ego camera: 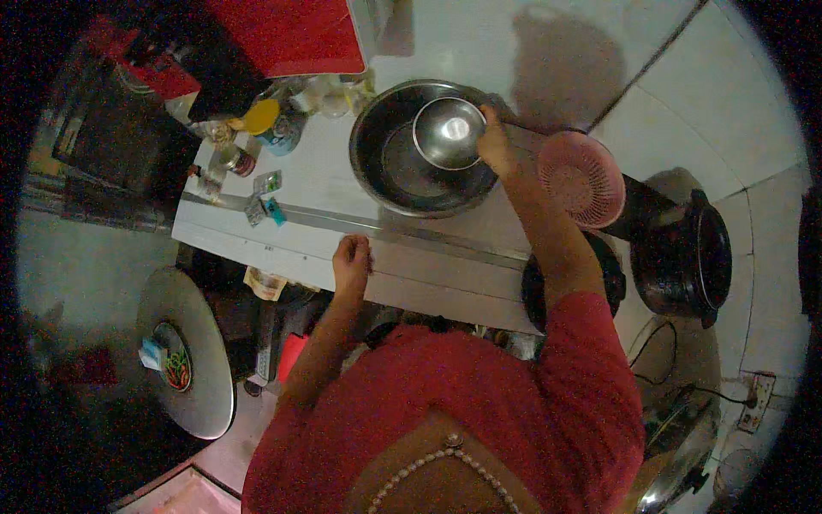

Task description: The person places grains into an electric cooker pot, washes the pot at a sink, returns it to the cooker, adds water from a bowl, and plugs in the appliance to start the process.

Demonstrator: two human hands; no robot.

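My right hand (496,142) grips the rim of a small shiny metal bowl (443,144) from its right side. That bowl is held over a wide, dark metal basin (379,170), which stands on a white table (321,180). Little of the basin's inside can be made out in the dim light. Close to the table's front edge, my left hand (352,254) hovers with its fingers curled in and nothing visible in them. A pink plastic colander (581,180) sits just right of my right forearm.
A black pot (674,257) stands at the right, with a power strip (756,401) below it. Left on the table are a yellow-lidded container (273,128), a jar (239,160) and small packets (266,200). Lower left, a round table (205,360) bears a plate of chillies (178,367).
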